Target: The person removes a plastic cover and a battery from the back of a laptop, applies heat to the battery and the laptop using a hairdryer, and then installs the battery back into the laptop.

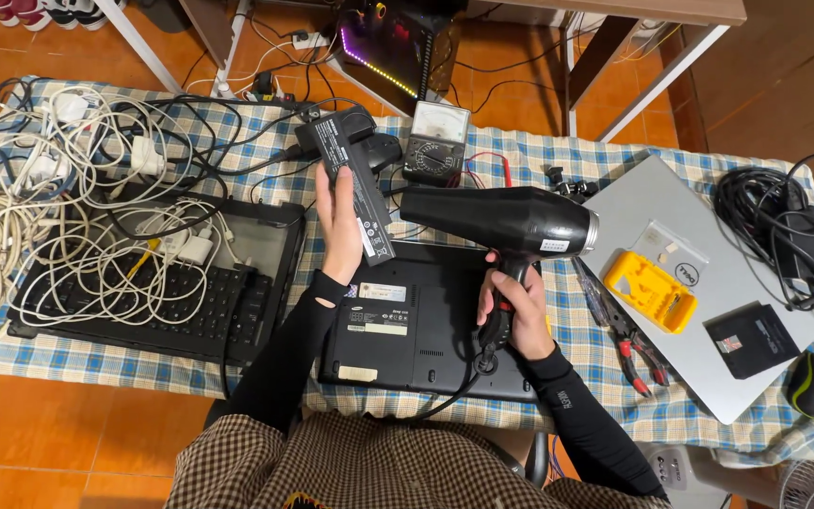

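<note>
the left hand was closed around a long black laptop battery, fingers wrapped behind it and the thumb on its edge, holding it upright and a little tilted above the table. the right hand gripped the handle of a black hair dryer, fingers curled tight about it, with the barrel lying level and its nozzle end pointing toward the battery, just beside it but not touching. the dryer's cord ran down from the handle toward the person's lap.

under both hands lay a black laptop turned bottom-up on the blue checked cloth. to the left sat an open laptop heaped with white cables and chargers. behind the battery stood an analog meter with red leads. to the right lay a closed silver laptop carrying a yellow bit case and a small black drive; red-handled pliers lay beside its near edge, a black mouse near the table's corner, and a coil of black cable at the far right.
</note>
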